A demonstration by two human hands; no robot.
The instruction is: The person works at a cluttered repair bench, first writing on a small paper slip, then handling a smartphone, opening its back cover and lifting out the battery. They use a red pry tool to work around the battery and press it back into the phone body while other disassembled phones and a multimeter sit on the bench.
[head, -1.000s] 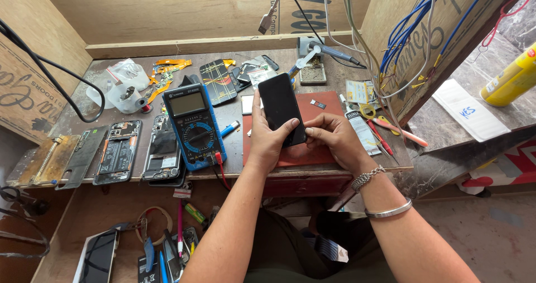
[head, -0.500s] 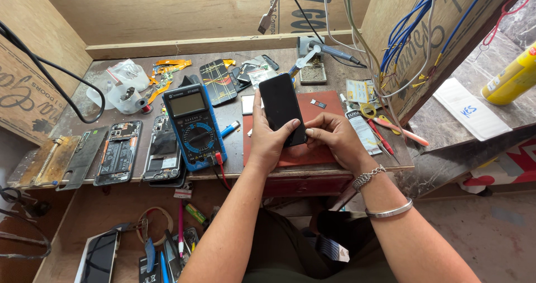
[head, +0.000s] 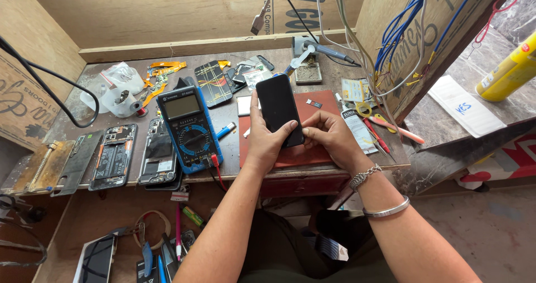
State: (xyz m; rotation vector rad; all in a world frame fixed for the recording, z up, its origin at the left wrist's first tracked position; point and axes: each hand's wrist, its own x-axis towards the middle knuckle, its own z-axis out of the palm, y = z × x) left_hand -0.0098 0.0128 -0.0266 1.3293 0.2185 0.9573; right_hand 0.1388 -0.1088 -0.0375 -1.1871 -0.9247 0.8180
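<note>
Phone: a black smartphone (head: pixel 277 108), dark face up, held tilted just above the red work mat (head: pixel 312 151) at the front middle of the bench, clear of the clutter so both hands can reach its edges.

Left hand: the left hand (head: pixel 267 140) cradles the phone from below and the left, thumb laid across the lower glass and a finger running up the left edge; the grip looks meant to steady it.

Right hand: the right hand (head: pixel 329 138) is curled narrow at the phone's lower right edge, fingertips pinched against the rim; whether they hold a small tool cannot be told.

Multimeter: a blue-cased multimeter (head: pixel 188 129) lies just left of the mat, its red lead plugged in, near enough to reach.

Opened phones: stripped phone frames (head: pixel 114 155) sit in a row at the left, well apart from the mat.

Soldering iron: the soldering iron (head: pixel 326 50) rests at the back, tip away from the hands.
</note>
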